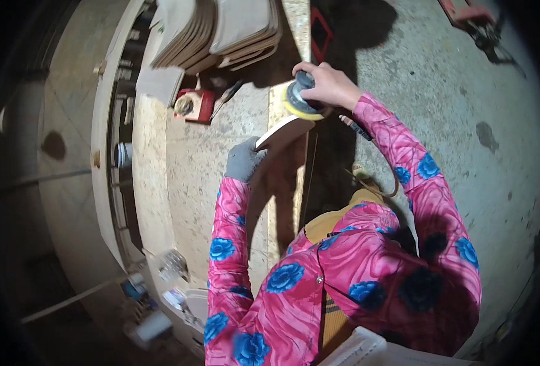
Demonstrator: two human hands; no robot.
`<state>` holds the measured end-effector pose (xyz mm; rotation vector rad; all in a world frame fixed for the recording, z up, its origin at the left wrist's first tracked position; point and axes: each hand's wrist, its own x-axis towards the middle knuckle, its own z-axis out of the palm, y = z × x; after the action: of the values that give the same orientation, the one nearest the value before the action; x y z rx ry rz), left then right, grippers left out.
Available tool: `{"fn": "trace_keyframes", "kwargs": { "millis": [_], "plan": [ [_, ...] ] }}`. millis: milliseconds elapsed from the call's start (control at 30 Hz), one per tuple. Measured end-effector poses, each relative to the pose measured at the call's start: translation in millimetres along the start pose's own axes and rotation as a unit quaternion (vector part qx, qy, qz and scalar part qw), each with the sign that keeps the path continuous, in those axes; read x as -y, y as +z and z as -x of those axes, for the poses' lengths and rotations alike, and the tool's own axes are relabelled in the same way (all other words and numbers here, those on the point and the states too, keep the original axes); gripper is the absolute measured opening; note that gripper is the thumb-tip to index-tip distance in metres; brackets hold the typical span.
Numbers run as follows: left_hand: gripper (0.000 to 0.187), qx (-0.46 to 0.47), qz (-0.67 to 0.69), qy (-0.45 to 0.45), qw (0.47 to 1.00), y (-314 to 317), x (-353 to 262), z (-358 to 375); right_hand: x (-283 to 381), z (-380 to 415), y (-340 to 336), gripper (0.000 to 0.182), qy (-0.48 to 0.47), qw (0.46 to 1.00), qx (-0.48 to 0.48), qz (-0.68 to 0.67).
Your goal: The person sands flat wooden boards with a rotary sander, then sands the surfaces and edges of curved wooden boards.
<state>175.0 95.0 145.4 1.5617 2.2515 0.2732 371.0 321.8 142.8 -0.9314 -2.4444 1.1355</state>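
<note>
My right hand (330, 86), bare, is wrapped over the top of a dark round sander (298, 91) with a yellow-rimmed pad. The pad rests against the far end of a pale curved wooden piece (285, 131). In a grey glove, my left hand (243, 160) grips the near end of that piece, which is held on edge above the workbench (209, 158). Some of the left fingers are hidden behind the wood. The sander's hose (394, 183) hangs below my right forearm.
Stacks of curved wooden panels (245, 27) stand at the bench's far end. Closer in are a red box-shaped item (194, 105) and a dark-handled brush-like tool (227, 97). A clear plastic container (172, 265) lies at the near left. Concrete floor (441, 122) extends to the right.
</note>
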Motion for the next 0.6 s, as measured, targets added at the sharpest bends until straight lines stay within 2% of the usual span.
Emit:
{"fn": "trace_keyframes", "kwargs": {
  "millis": [67, 133, 267, 333, 467, 600],
  "plan": [
    [0.025, -0.043, 0.062, -0.016, 0.997, 5.4, 32.0, 33.0, 28.0, -0.3, 2.8, 0.046, -0.025, 0.997, -0.043, 0.063],
    [0.026, -0.062, 0.013, -0.069, 0.996, 6.1, 57.9, 72.6, 50.0, -2.7, 6.8, 0.049, -0.077, 0.992, -0.029, 0.093],
    [0.028, -0.103, -0.001, -0.161, 0.982, 13.1, 104.7, 159.4, 110.2, 5.5, 34.4, 0.049, -0.154, 0.980, 0.025, 0.121],
    [0.031, -0.123, -0.006, -0.203, 0.971, 18.7, 121.0, 202.3, 138.1, 14.6, 60.1, 0.051, -0.172, 0.965, 0.062, 0.186],
    [0.032, -0.124, -0.009, -0.277, 0.953, 27.6, 135.6, 268.3, 193.1, 37.1, 119.5, 0.049, -0.228, 0.944, 0.121, 0.203],
    [0.034, -0.184, 0.037, -0.300, 0.935, 52.4, 148.0, 298.6, 249.2, 82.7, 200.0, 0.039, -0.303, 0.931, 0.143, 0.144]
  ]
}}
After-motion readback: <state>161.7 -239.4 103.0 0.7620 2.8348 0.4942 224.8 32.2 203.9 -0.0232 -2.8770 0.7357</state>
